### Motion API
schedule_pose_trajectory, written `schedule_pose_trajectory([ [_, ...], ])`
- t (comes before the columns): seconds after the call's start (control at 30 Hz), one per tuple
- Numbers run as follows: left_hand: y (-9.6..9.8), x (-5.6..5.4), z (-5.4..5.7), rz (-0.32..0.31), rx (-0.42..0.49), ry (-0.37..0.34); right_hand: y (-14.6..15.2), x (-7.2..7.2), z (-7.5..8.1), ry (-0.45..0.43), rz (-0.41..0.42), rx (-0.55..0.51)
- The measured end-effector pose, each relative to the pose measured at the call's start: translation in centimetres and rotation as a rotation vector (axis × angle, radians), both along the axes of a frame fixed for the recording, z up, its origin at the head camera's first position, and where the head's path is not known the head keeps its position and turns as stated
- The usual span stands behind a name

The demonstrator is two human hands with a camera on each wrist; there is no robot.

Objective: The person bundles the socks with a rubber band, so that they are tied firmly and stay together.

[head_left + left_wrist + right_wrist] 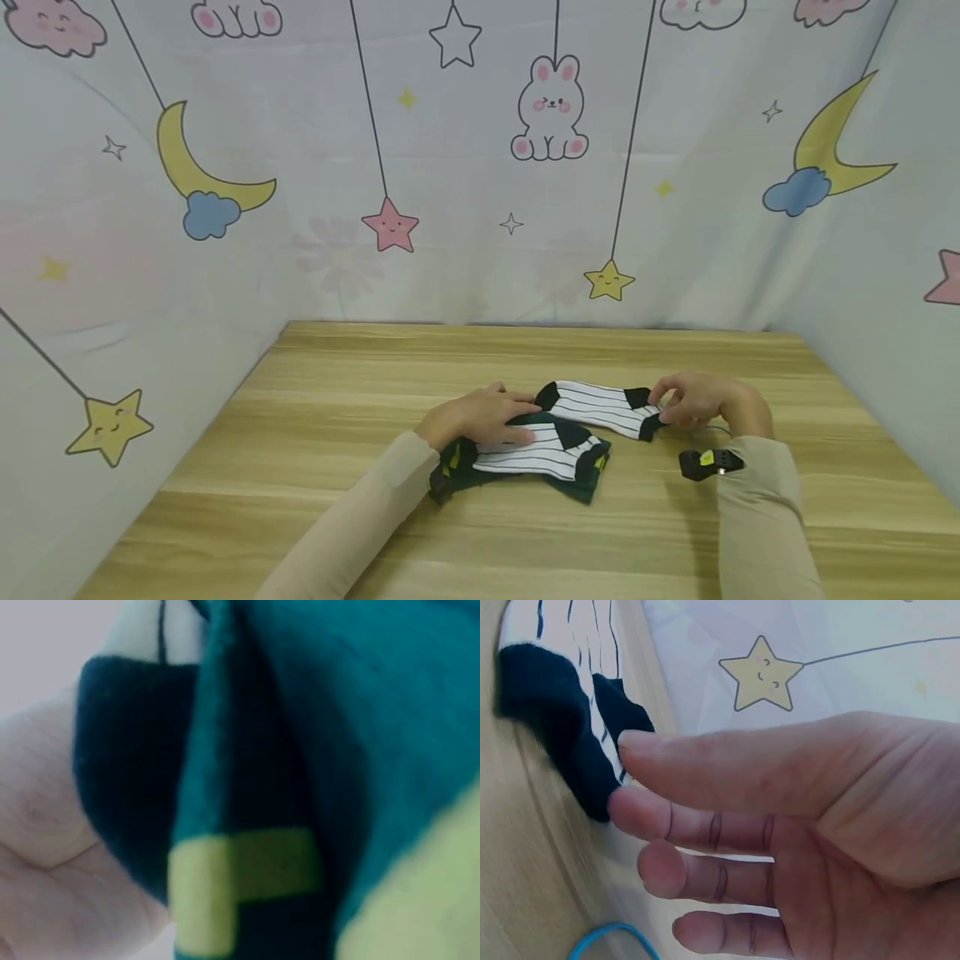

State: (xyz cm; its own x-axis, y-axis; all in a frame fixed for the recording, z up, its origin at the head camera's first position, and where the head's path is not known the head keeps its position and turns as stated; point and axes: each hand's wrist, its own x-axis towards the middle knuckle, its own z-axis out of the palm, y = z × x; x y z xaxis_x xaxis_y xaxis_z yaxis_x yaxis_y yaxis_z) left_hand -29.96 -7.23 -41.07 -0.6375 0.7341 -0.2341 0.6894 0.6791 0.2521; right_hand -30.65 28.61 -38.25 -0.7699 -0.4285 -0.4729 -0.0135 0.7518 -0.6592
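Left hand outstretched, fingers and thumb extended, the person touched the near striped sock, which lay on top of the green sock. Beyond the green sock and to its right, the far striped sock lay on the wooden table. The right hand was at that sock's right end, fingers loosely bent. A wrist device sat to the right of the green sock, and a printed curtain hung behind it.

From the left wrist, the green sock filled most of the view; a striped sock's black end showed left of its fold, and the fingertips were hidden.

From the right wrist, thumb and forefinger stood slightly apart beside the far striped sock's black end; whether they touched it could not be told. Part of a blue loop showed near the hand.
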Motion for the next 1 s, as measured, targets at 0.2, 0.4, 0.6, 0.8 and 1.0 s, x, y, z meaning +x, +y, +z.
schedule_pose_trajectory([
  [0.2,-0.2,0.1,0.0,0.014,-0.032,0.036,-0.6,0.1,-0.4,0.013,-0.035,0.029],
  [0.4,-0.2,0.3,0.1,0.042,-0.023,0.015,-1.8,0.0,-0.9,0.077,-0.026,0.039],
  [0.6,-0.1,0.3,-0.3,0.058,-0.032,0.015,-2.4,0.1,-1.0,0.127,-0.011,0.081],
  [0.8,0.0,0.1,-0.4,0.082,-0.047,0.017,-2.7,0.0,-0.6,0.169,0.011,0.093],
  [1.0,0.0,0.1,-0.3,0.093,-0.055,0.030,-2.9,-0.2,-0.5,0.177,0.053,0.094],
])
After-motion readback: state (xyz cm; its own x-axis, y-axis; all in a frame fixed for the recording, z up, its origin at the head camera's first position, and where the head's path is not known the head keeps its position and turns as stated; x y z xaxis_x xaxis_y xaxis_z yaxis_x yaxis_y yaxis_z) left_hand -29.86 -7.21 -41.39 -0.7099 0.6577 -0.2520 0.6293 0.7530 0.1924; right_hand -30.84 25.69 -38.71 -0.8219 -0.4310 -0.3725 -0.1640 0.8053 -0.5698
